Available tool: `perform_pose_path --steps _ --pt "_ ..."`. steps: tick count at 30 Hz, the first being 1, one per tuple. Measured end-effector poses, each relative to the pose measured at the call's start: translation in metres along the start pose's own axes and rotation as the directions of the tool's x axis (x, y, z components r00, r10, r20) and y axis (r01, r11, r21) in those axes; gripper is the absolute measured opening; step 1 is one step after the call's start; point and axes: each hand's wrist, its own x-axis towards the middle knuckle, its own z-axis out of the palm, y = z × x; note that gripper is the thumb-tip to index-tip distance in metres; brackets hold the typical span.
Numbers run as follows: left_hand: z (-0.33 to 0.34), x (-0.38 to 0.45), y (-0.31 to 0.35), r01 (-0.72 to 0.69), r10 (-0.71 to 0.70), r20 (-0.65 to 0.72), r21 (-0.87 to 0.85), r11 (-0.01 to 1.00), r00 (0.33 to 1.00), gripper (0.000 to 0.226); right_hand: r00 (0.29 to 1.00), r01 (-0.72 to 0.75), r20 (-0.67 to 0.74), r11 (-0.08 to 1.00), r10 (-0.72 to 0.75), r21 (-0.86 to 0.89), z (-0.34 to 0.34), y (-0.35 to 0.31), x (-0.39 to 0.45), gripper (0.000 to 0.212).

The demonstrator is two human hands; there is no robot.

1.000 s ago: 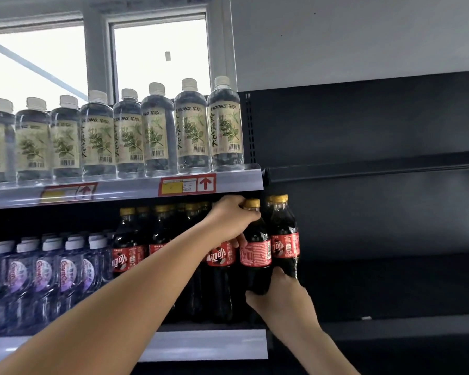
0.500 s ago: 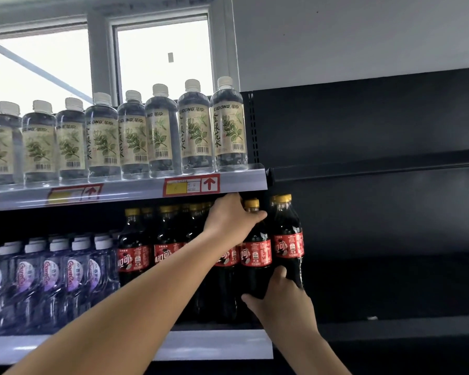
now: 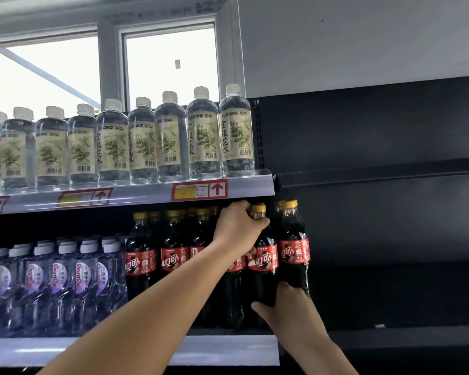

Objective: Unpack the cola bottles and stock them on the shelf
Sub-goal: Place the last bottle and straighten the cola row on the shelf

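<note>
Several dark cola bottles (image 3: 171,253) with yellow caps and red labels stand in a row on the middle shelf (image 3: 228,350). My left hand (image 3: 237,228) grips the neck of one cola bottle (image 3: 263,263) near the row's right end, fingers curled just under its cap. My right hand (image 3: 287,307) holds the lower part of that bottle and of the rightmost cola bottle (image 3: 294,247) from below. These two bottles sit at the shelf's right edge; their bases are hidden behind my right hand.
Clear herbal-water bottles (image 3: 173,136) line the upper shelf (image 3: 146,197), whose edge hangs just above the cola caps. Purple-labelled water bottles (image 3: 57,280) fill the middle shelf's left part. Dark empty shelving (image 3: 390,239) stands to the right. A window (image 3: 168,63) is behind.
Both hands stay on the same two bottles. The view has tilted up and shifted slightly, and my right hand has slid a little to the right under the bottles.
</note>
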Motion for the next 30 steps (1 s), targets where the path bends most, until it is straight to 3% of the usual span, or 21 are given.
perform_pose_path --steps 3,5,6,7,9,11,13,15,22,27,30 --pt "-0.002 -0.017 -0.008 -0.103 0.109 -0.15 0.048 0.994 0.983 0.031 0.999 -0.022 -0.04 0.998 0.024 0.059 -0.026 0.009 -0.015 0.042" --pt "-0.008 -0.031 -0.026 -0.23 0.282 -0.265 0.21 0.95 0.922 0.028 0.956 -0.008 -0.274 0.944 0.104 0.33 -0.048 0.02 -0.012 0.047" --pt "-0.011 -0.038 -0.036 -0.283 0.367 -0.298 0.289 0.915 0.881 0.025 0.92 0.008 -0.335 0.842 0.206 0.539 -0.056 0.03 -0.001 0.053" --pt "-0.013 -0.043 -0.048 -0.318 0.434 -0.321 0.355 0.879 0.842 0.024 0.911 -0.01 -0.274 0.681 0.308 0.733 -0.061 0.043 0.016 0.067" --pt "-0.015 -0.047 -0.073 -0.319 0.496 -0.324 0.468 0.824 0.806 0.032 0.923 -0.162 -0.018 0.433 0.384 0.887 -0.058 0.063 0.055 0.092" --pt "-0.014 -0.049 -0.095 -0.288 0.495 -0.285 0.542 0.79 0.821 0.043 0.909 -0.32 0.19 0.332 0.371 0.887 -0.041 0.081 0.091 0.1" --pt "-0.011 -0.051 -0.109 -0.269 0.477 -0.233 0.586 0.765 0.848 0.05 0.895 -0.39 0.305 0.24 0.325 0.889 -0.03 0.081 0.104 0.096" --pt "-0.008 -0.052 -0.12 -0.256 0.461 -0.175 0.639 0.725 0.87 0.056 0.905 -0.383 0.307 0.249 0.293 0.89 -0.022 0.078 0.107 0.082" --pt "0.001 -0.055 -0.141 -0.224 0.394 -0.095 0.692 0.686 0.914 0.08 0.935 -0.334 0.262 0.353 0.237 0.874 0.001 0.077 0.106 0.077" --pt "0.004 -0.056 -0.141 -0.205 0.375 -0.091 0.709 0.675 0.923 0.09 0.936 -0.325 0.244 0.363 0.253 0.873 0.011 0.085 0.114 0.09" --pt "0.006 -0.056 -0.141 -0.201 0.373 -0.093 0.711 0.674 0.923 0.091 0.929 -0.352 0.27 0.386 0.252 0.853 0.008 0.081 0.11 0.08"
